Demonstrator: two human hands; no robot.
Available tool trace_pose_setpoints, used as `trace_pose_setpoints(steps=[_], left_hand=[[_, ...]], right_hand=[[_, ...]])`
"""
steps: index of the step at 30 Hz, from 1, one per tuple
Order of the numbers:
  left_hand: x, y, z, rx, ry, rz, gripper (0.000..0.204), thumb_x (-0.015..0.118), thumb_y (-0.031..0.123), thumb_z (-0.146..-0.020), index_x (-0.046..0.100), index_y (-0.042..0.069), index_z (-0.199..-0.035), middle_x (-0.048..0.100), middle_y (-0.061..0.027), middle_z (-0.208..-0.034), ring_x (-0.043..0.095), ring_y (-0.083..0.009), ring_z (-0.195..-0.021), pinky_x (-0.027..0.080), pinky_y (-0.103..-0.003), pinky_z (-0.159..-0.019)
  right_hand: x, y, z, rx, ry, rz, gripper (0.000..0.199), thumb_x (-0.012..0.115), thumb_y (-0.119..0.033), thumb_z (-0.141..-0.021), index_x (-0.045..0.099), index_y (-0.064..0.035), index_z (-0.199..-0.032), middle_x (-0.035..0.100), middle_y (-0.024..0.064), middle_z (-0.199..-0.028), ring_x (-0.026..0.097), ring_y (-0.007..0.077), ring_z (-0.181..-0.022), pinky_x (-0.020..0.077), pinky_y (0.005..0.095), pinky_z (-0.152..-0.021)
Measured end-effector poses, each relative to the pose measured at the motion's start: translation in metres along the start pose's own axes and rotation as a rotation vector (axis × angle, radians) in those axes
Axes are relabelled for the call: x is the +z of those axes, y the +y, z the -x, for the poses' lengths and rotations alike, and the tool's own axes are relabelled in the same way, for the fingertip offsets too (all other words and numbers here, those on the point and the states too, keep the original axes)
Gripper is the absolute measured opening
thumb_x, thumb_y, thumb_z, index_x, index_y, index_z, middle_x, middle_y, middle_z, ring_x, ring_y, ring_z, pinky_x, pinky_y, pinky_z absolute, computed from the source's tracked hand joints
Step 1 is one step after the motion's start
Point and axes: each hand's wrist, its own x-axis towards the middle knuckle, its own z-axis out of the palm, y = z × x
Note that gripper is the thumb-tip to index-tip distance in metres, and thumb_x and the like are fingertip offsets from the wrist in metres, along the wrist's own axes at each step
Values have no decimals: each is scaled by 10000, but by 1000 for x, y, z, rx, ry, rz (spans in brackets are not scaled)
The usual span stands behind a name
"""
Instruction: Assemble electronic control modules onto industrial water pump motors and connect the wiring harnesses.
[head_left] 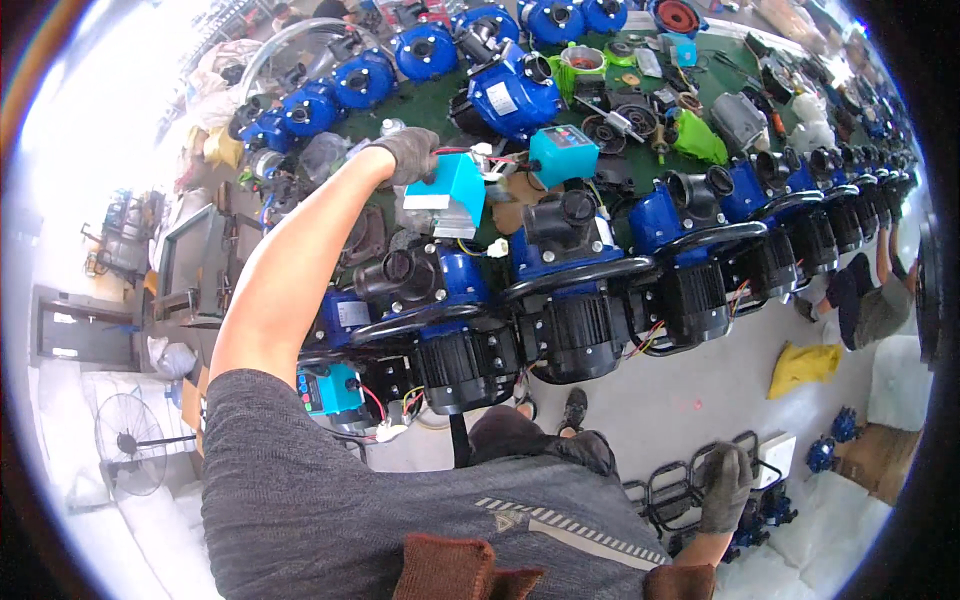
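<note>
My gloved left hand (405,155) reaches out over the bench and grips a teal control box (448,190) by its top; thin wires trail from the box's right side. Right under it stands a blue and black pump (440,300) with a black tube handle, one of a row (690,260) running to the right. My gloved right hand (727,485) hangs low at my side with its fingers curled. It lies against a stack of black tube handles (675,490) on the floor. Whether it grips one is unclear.
A second teal box (563,152) sits on the green-topped bench (420,105) among loose black parts and green covers (697,135). More blue pumps (365,78) line the far side. Another person (870,300) crouches at right near a yellow bag (803,365). A fan (130,440) stands lower left.
</note>
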Motion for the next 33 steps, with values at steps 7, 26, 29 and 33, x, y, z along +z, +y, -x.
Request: trace_pose_setpoints(steps=[7,26,29,33], left_hand=[[45,9,-26,0,141,746,363,563,369,-1052,664,19,-1051,714,-87,-895,645,-171,-868,516,-385,-806],[-54,-1,2,131,143,838,386,591,340,-1065,609,-13,-1218,655,-32,-932,616,-112,-895,518,-301,-815],[-88,19,31,276,117,573,335,651,265,-997,609,17,-1217,633,-68,-997,619,-157,-896,528,-316,-813],[-127,47,44,779,314,-68,631,821,46,-740,554,35,-1311,578,-203,-1260,655,-309,-965,573,-378,-841]], right_hand=[[8,-1,-17,-48,-192,2,372,610,-365,-1038,670,-1,-1086,667,70,-830,633,157,-691,489,294,-612],[19,0,7,102,-70,-49,302,653,-288,-1010,688,7,-1067,673,51,-873,606,143,-760,501,288,-687],[57,-35,-20,47,-206,-113,295,660,-251,-999,678,35,-1070,682,73,-852,629,148,-736,499,293,-653],[123,-110,-73,-338,-505,44,156,619,-64,-996,668,24,-1116,697,83,-978,647,143,-851,505,280,-722]])
